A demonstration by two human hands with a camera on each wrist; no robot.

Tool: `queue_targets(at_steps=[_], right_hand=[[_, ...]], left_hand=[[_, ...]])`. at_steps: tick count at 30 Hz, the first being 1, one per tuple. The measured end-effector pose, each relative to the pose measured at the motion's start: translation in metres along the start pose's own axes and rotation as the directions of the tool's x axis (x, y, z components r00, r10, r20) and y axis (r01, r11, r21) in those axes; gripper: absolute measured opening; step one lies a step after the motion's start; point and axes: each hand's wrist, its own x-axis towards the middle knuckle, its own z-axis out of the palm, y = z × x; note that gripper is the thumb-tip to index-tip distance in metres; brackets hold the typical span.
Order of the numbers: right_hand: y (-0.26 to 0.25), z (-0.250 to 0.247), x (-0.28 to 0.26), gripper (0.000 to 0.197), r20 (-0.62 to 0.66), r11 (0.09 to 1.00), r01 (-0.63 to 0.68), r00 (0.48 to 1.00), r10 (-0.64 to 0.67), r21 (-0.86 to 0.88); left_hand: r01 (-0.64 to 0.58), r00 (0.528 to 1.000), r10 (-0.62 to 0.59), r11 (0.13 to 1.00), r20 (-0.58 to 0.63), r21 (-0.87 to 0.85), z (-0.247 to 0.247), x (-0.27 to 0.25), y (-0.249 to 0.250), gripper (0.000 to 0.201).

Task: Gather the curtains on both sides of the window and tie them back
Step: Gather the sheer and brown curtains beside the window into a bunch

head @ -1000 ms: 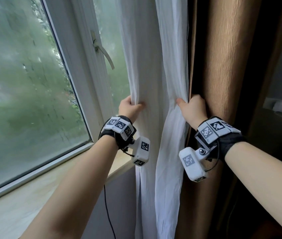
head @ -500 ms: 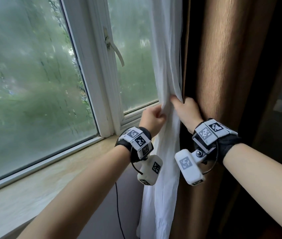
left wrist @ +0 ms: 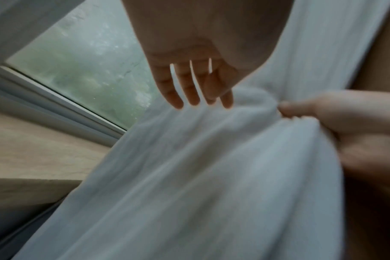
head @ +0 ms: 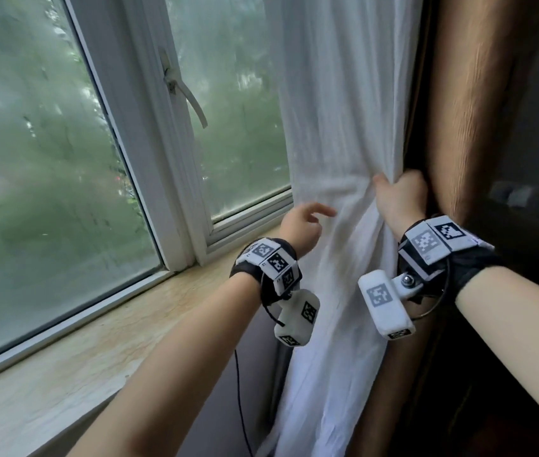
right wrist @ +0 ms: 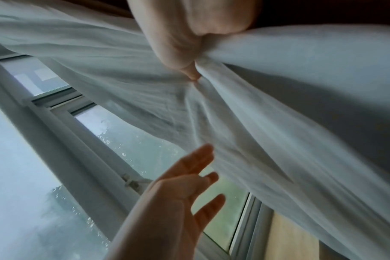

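Observation:
A white sheer curtain (head: 337,127) hangs at the right of the window, gathered against a brown heavy curtain (head: 469,103) beside it. My right hand (head: 396,196) grips a bunch of the white curtain (right wrist: 267,98) in its fist (right wrist: 189,44), pulled toward the brown one. My left hand (head: 304,222) hovers just left of the white fabric with straight, spread fingers (left wrist: 189,91) and holds nothing; it shows from below in the right wrist view as the left hand (right wrist: 189,190). In the left wrist view the white curtain (left wrist: 200,167) fills the lower frame. No tie-back is visible.
The window (head: 47,159) with a white frame and a lever handle (head: 189,97) fills the left. A beige stone sill (head: 80,351) runs below it. A thin black cable (head: 240,400) hangs under the sill. Dark furniture (head: 525,232) stands at the right.
My left hand has let go of the white curtain and opened, drawing slightly left. My right hand now holds the gathered fabric alone, farther right against the brown curtain.

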Motion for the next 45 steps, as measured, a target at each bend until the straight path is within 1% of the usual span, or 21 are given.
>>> queue_targets(at_steps=[2,3,4,6,8,14,15,16,18,19,22,25,27,30,34,37,40,41,42,44,45], right_hand=[[0.005,-0.006,0.006,0.033,-0.024,1.000,-0.006,1.000,0.006,-0.002],[0.007,-0.009,0.008,0.033,-0.035,1.000,-0.011,0.999,0.011,0.009],[0.008,-0.011,0.011,0.033,-0.041,1.000,-0.017,0.999,0.018,0.019],[0.011,-0.014,0.015,0.032,-0.045,0.999,-0.033,0.998,0.034,0.028],[0.014,-0.016,0.019,0.030,-0.054,0.998,-0.044,0.997,0.046,0.040],[0.021,-0.022,0.033,0.028,-0.115,1.000,-0.016,0.993,0.018,0.017],[0.023,-0.024,0.035,0.028,-0.121,1.000,-0.014,0.993,0.015,0.010],[0.024,-0.027,0.037,0.029,-0.129,1.000,-0.014,0.992,0.015,0.006],[0.026,-0.031,0.042,0.029,-0.144,1.000,-0.011,0.990,0.012,0.004],[0.028,-0.033,0.044,0.029,-0.148,1.000,-0.008,0.989,0.008,-0.001],[0.033,-0.035,0.049,0.028,-0.152,1.000,0.004,0.988,-0.007,-0.022],[0.034,-0.035,0.052,0.029,-0.147,1.000,0.004,0.989,-0.007,-0.025],[0.034,-0.035,0.052,0.029,-0.144,1.000,0.005,0.990,-0.009,-0.023],[0.032,-0.033,0.049,0.029,-0.122,1.000,0.005,0.993,-0.006,-0.013],[0.028,-0.026,0.035,0.028,-0.092,0.999,0.048,0.995,-0.048,0.002],[0.025,-0.021,0.017,0.028,-0.082,0.995,0.081,0.994,-0.076,0.058],[0.023,-0.020,-0.002,0.029,-0.069,0.985,0.145,0.988,-0.139,0.092],[0.023,-0.021,-0.008,0.029,-0.065,0.981,0.161,0.986,-0.154,0.107],[0.022,-0.022,-0.012,0.029,-0.060,0.977,0.170,0.985,-0.163,0.130],[0.020,-0.024,-0.020,0.029,-0.022,0.964,0.149,0.989,-0.148,0.218],[0.019,-0.024,-0.023,0.029,0.018,0.952,0.126,0.990,-0.136,0.279]], left_hand=[[0.044,0.988,-0.050,0.998,-0.147,-0.046,-0.004,0.020,-0.005,0.037],[0.059,0.979,-0.073,0.995,-0.188,-0.080,-0.008,0.032,-0.008,0.034],[0.085,0.972,-0.111,0.988,-0.206,-0.130,-0.011,0.043,-0.010,0.037],[0.154,0.961,-0.208,0.951,-0.185,-0.267,-0.015,0.067,-0.013,0.050],[0.220,0.949,-0.287,0.898,-0.128,-0.380,-0.014,0.086,-0.011,0.059],[0.278,0.947,-0.321,0.790,0.017,-0.547,0.018,0.125,-0.016,0.081],[0.291,0.945,-0.326,0.782,0.036,-0.552,0.023,0.128,-0.018,0.081],[0.298,0.945,-0.324,0.787,0.050,-0.540,0.026,0.132,-0.021,0.075],[0.298,0.947,-0.318,0.828,0.041,-0.475,0.030,0.133,-0.022,0.054],[0.289,0.949,-0.315,0.849,0.016,-0.442,0.031,0.133,-0.023,0.048],[0.230,0.960,-0.279,0.855,-0.038,-0.465,0.028,0.124,-0.027,0.035],[0.170,0.967,-0.243,0.835,-0.073,-0.524,0.021,0.104,-0.026,0.030],[0.095,0.971,-0.186,0.875,-0.149,-0.474,0.015,0.091,-0.024,0.028],[-0.013,0.965,-0.084,0.929,-0.246,-0.369,0.008,0.072,-0.020,0.017],[-0.129,0.955,0.053,0.961,-0.293,-0.244,0.006,0.044,-0.010,0.013],[-0.198,0.947,0.141,0.964,-0.290,-0.179,0.012,0.026,-0.001,0.010],[-0.234,0.946,0.193,0.962,-0.259,-0.138,0.023,0.008,0.012,0.007],[-0.258,0.941,0.216,0.956,-0.260,-0.139,0.026,0.000,0.019,0.014],[-0.283,0.939,0.241,0.947,-0.245,-0.154,0.028,-0.007,0.024,0.015],[-0.278,0.957,0.252,0.940,-0.146,-0.196,0.032,-0.021,0.033,0.005],[-0.254,0.967,0.242,0.937,-0.076,-0.239,0.033,-0.025,0.035,0.017]])
